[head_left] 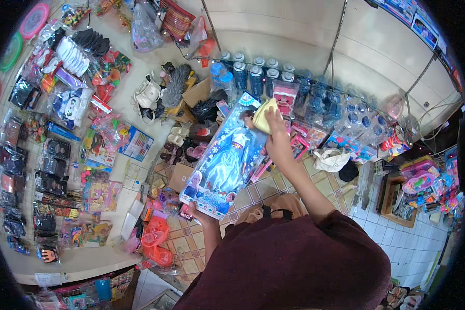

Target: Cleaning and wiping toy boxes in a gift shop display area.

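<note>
A tall blue doll box (217, 168) leans at a slant in front of me, with a doll in a blue dress behind its clear window. My left hand (203, 215) grips the box at its lower end; most of its fingers are hidden under it. My right hand (278, 132) presses a folded yellow cloth (262, 117) against the upper right part of the box, covering some of the window near the doll's head. Behind the cloth, a pink package with a cartoon face (284, 97) stands among the goods.
Rows of blue bottles (256, 77) line the far wall. Packaged toys and small goods hang on the left wall panel (124, 191). Shoes (178, 138), bags and an open cardboard box (179, 175) crowd the tiled floor (188, 248). A wooden-framed box (395, 201) stands at right.
</note>
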Demonstrator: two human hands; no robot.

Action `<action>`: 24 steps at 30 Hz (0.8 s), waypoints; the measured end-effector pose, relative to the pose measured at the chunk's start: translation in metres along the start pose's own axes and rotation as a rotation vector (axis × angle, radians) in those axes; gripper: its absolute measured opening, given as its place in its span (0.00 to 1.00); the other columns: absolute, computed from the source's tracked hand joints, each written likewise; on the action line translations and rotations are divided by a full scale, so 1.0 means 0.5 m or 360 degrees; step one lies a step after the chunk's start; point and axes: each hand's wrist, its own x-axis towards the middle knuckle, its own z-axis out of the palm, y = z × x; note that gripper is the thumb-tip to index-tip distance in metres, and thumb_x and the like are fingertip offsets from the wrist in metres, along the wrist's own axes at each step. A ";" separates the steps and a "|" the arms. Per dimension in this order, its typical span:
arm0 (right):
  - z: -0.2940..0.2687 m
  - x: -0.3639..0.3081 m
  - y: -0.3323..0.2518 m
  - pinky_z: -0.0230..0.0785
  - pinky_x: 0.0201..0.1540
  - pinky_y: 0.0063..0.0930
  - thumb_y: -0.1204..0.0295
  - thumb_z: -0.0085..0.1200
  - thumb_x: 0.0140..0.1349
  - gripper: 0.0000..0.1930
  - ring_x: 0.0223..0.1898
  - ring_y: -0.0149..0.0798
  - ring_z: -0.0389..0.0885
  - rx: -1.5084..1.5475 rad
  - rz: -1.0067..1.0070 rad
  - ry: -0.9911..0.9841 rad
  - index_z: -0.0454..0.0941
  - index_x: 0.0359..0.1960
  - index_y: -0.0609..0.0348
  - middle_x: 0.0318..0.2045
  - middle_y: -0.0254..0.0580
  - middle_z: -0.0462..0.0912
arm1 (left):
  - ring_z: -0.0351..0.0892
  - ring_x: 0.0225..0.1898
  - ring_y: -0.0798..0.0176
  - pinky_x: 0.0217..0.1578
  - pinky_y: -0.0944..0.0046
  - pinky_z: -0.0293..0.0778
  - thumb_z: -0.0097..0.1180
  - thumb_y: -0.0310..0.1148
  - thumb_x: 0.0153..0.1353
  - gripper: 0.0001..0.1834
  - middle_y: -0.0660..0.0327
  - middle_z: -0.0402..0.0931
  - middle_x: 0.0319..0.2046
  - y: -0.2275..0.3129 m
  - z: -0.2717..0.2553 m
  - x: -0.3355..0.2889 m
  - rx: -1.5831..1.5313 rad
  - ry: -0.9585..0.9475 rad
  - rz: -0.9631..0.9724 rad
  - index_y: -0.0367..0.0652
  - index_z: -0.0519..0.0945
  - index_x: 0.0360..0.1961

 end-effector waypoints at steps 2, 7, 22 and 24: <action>0.008 -0.027 -0.023 0.41 0.64 0.55 0.89 0.40 0.43 0.34 0.63 0.62 0.53 -0.0136 -0.0156 -0.0145 0.59 0.59 0.68 0.61 0.61 0.59 | 0.64 0.55 0.45 0.47 0.41 0.68 0.48 0.60 0.48 0.46 0.49 0.60 0.58 -0.005 0.013 -0.004 -0.0032 -0.0044 0.0019 0.42 0.55 0.63; 0.028 -0.133 -0.133 0.46 0.64 0.48 0.88 0.41 0.42 0.35 0.63 0.59 0.55 0.0034 -0.0223 -0.0519 0.57 0.60 0.68 0.60 0.58 0.60 | 0.68 0.54 0.51 0.54 0.50 0.65 0.45 0.49 0.58 0.34 0.51 0.65 0.55 -0.039 0.050 0.018 -0.0100 0.0024 0.0167 0.39 0.57 0.60; -0.066 -0.045 -0.204 0.46 0.65 0.47 0.88 0.41 0.43 0.36 0.66 0.49 0.53 0.0251 -0.0618 -0.0619 0.61 0.60 0.57 0.62 0.46 0.61 | 0.65 0.57 0.51 0.56 0.52 0.63 0.30 0.60 0.64 0.36 0.53 0.61 0.59 -0.068 0.020 0.038 0.0182 0.0073 0.0098 0.43 0.54 0.63; -0.028 -0.077 -0.195 0.45 0.65 0.49 0.88 0.42 0.43 0.36 0.67 0.49 0.49 0.0190 -0.0841 -0.0748 0.61 0.61 0.56 0.64 0.41 0.57 | 0.57 0.62 0.53 0.61 0.55 0.55 0.25 0.59 0.65 0.36 0.55 0.55 0.63 -0.059 0.083 0.021 0.0399 0.0098 0.0098 0.46 0.51 0.65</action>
